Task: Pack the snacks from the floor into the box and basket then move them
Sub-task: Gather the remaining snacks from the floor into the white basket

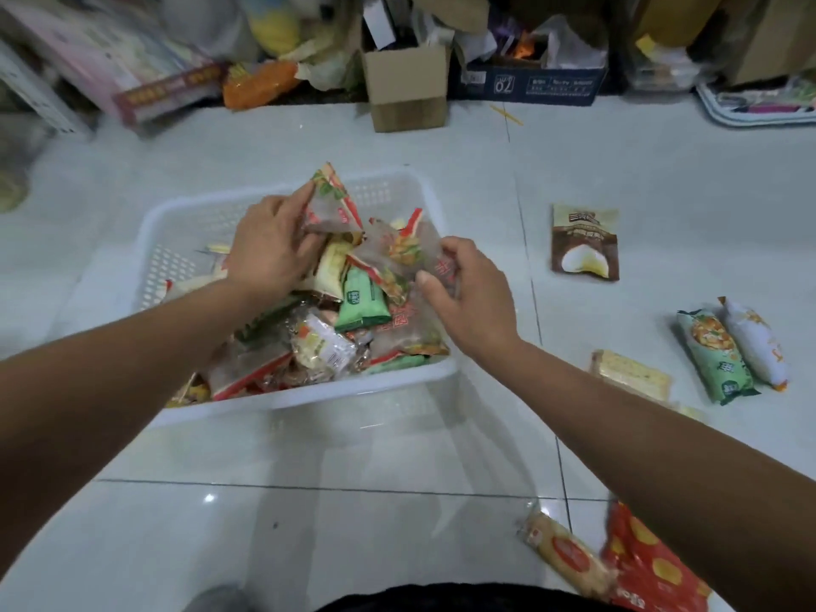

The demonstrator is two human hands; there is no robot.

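Observation:
A white perforated plastic basket (168, 258) sits on the tiled floor, heaped with wrapped snacks (326, 346). My left hand (269, 249) is over the basket and pinches a clear snack packet with red and green print (333, 201) at the far side. My right hand (468, 298) grips another clear packet with red trim (399, 249) above the basket's right part. Loose snacks lie on the floor to the right: a brown packet (585, 242), a green packet (713, 355), a white packet (757, 342) and a pale cracker packet (631, 375).
An orange biscuit packet (565, 554) and a red bag with yellow dots (653, 567) lie near my right knee. A small cardboard box (408, 88), a dark blue box (530, 83) and piled clutter line the far wall. A tray (759, 106) sits far right.

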